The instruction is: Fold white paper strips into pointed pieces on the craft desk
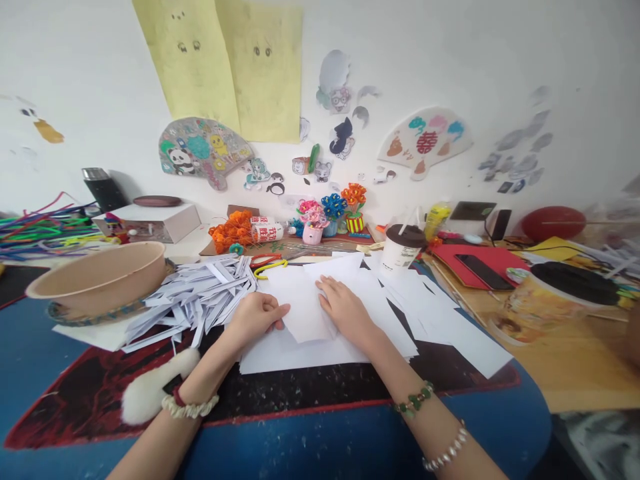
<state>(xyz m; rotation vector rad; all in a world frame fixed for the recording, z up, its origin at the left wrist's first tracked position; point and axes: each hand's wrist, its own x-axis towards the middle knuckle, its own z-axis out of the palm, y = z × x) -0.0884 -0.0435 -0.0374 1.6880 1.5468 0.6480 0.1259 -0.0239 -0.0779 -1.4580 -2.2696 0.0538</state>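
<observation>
A small white sheet of paper (300,307) lies over a stack of larger white sheets (285,357) in front of me. My left hand (257,317) is closed, its thumb and curled fingers at the small sheet's left edge; whether they pinch it I cannot make out. On the right part of the small sheet rests my right hand (345,310), palm down with fingers stretched out. Beside my left hand is a heap of folded white paper strips (200,297). More white sheets (425,307) are spread out to the right.
A beige bowl (100,280) stands at the left. Behind the papers are yellow-handled scissors (270,267), a white lidded cup (400,250) and small flower pots (313,232). At the right are a phone (483,272) and a large black-lidded cup (545,303).
</observation>
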